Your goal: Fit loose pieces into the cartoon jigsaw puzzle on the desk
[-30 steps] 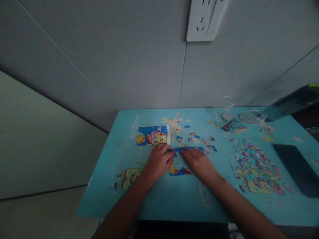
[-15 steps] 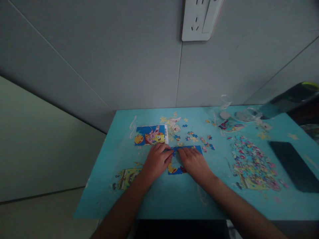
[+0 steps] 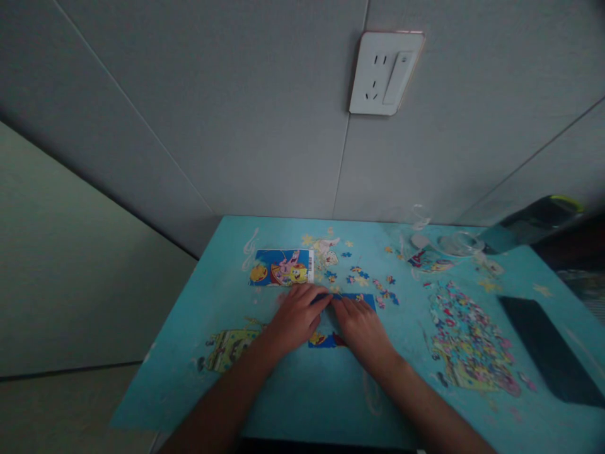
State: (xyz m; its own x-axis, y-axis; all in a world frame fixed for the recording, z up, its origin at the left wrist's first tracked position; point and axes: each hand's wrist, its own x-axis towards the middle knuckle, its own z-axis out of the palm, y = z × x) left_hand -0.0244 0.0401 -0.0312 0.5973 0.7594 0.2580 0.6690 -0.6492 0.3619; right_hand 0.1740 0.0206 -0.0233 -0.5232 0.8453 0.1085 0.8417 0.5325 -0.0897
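Both my hands lie on a partly built blue jigsaw (image 3: 324,337) in the middle of a turquoise cartoon-printed table (image 3: 307,391). My left hand (image 3: 297,317) covers its left side, fingers stretched toward the top edge. My right hand (image 3: 360,326) covers the right side, fingers flat and pointing to the same top strip of the jigsaw, where the fingertips of both hands nearly meet. Whether a piece sits under the fingertips is hidden. A small reference picture card (image 3: 280,268) lies just beyond my left hand.
Several loose pieces (image 3: 362,277) are scattered behind the jigsaw. A big heap of pieces (image 3: 466,337) lies at the right, next to a dark flat phone (image 3: 543,350). A clear plastic container (image 3: 442,246) stands at the back right. A wall socket (image 3: 385,72) is above.
The view has tilted, so the table sits lower and the socket shows whole. Both hands stay on the jigsaw, fingertips drawn slightly closer together.
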